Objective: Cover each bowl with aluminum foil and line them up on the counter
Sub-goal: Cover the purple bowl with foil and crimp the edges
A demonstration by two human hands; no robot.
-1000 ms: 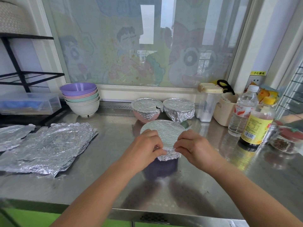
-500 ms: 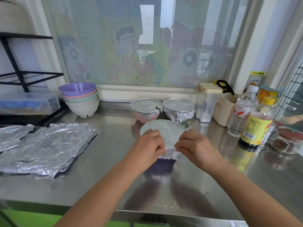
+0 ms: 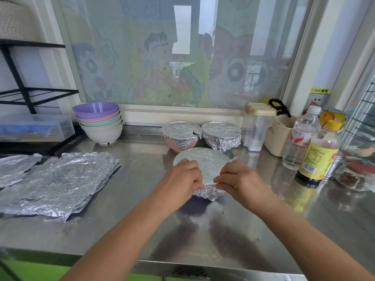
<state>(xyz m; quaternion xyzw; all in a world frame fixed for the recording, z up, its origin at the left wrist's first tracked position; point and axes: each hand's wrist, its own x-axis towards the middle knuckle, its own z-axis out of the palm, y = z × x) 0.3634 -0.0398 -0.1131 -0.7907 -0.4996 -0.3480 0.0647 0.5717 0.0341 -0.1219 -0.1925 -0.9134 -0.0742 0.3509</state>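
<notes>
foil [image 3: 203, 165] on the purple bowl [image 3: 192, 202] lies at twelve o'clock, equally near both hands, left hand [image 3: 178, 185] and right hand [image 3: 243, 183] pinching its six o'clock edge.

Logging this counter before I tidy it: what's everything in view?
front bowl: 1, foil-covered, centre
pink bowl: 1, foil-topped, by window
wrapped bowl: 1, silver, right of pink bowl
bowl stack: 1, purple on top, back left
foil sheets: pile, silver, left
clear box: 1, far left
jar: 1, clear, cream lid, back right
tub: 1, cream, beside jar
water bottle: 1, clear, right
sauce bottle: 1, dark, yellow cap, right
left hand: pinching front bowl's foil
right hand: same
</notes>
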